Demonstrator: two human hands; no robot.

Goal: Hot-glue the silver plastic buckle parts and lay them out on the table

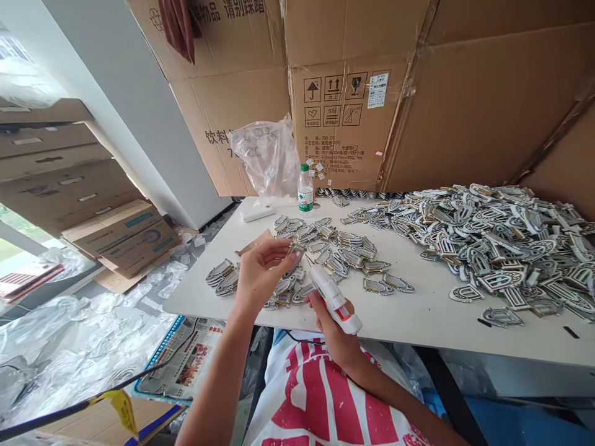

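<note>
My left hand (pixel 264 266) is raised over the near left part of the table, with its thumb and fingers pinched on a small grey arched frame piece (pixel 296 249). My right hand (pixel 337 331) is wrapped round a white handheld tool (pixel 331 294) with a slim body, an orange part near its back end and a thin pointed tip. That tip points up and left toward the piece; whether they touch I cannot tell. Below and around both hands lie several like arched pieces (pixel 348 254), some overlapping, on the white table (pixel 413 319).
A large heap of arched pieces (pixel 502 235) covers the table's right side. At the back stand a green-capped bottle (pixel 305 192), a white box-like object (pixel 258 213) and a clear plastic bag (pixel 269 155), before a cardboard wall (pixel 251 99). A blue-rimmed tray (pixel 170 328) lies lower left.
</note>
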